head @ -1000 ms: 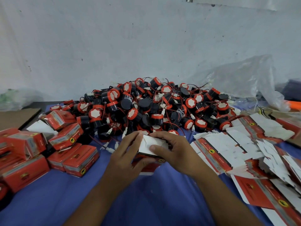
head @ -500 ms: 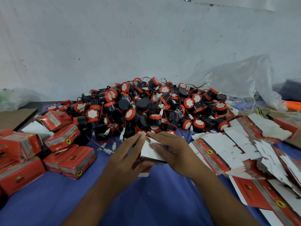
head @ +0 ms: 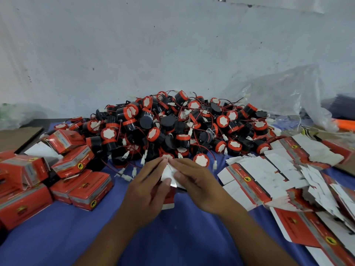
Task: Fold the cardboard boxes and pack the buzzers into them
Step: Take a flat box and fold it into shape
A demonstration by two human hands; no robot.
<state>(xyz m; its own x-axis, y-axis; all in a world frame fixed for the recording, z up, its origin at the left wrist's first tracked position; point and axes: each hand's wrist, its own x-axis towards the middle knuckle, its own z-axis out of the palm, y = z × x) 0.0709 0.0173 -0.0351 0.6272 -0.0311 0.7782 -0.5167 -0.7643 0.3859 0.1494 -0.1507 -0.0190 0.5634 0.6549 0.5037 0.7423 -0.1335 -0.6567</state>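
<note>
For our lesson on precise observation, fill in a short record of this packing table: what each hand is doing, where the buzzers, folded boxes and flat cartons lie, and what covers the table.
Left hand: pinches the half-folded box, white inside showing
Right hand: pinches the same box from the other side
Buzzers: loose heap behind the hands
Folded boxes: red, piled at left
Flat cartons: spread at right
Cover: blue cloth
Back right: clear plastic bag

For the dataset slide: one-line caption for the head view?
Left hand and right hand fold a cardboard box before the buzzer pile, finished boxes left, flat blanks right.
</note>
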